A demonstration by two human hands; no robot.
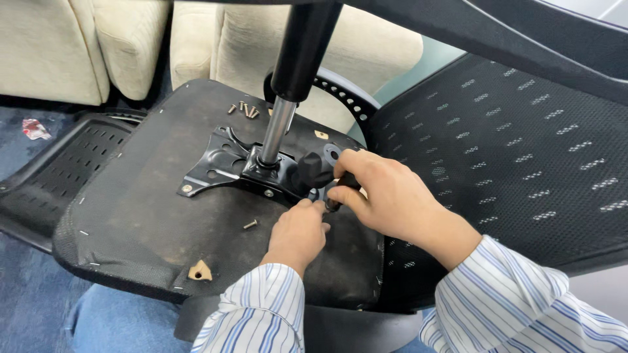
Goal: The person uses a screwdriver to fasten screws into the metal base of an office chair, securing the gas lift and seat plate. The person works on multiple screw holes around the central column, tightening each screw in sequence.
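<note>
Setting: blue carpet floor (26, 287) with cream sofas (131, 46) at the back; an office chair lies upturned across the person's lap.
Seat underside (131, 216): black fabric facing up, spread beneath both hands and out to the left of them.
Mounting plate (222, 163): black metal, flat on the seat underside, just left of and beyond the left hand.
Gas cylinder (288, 85): black sleeve over a silver rod, rising from the plate, up and left of both hands.
Knob (313, 171): black, round, just beyond the left hand and touching the right hand's fingertips.
Left hand (297, 232): fingers curled and pressed together, tips at the plate's edge; what they pinch is hidden.
Right hand (386, 193): closed round a dark tool handle (347, 180), directly above the left hand's fingertips.
Loose screw (250, 224): lies on the seat just left of the left hand.
Screw pile (243, 110): well beyond both hands, at the seat's far edge.
Mesh backrest (510, 157): black, to the right of the right hand.
</note>
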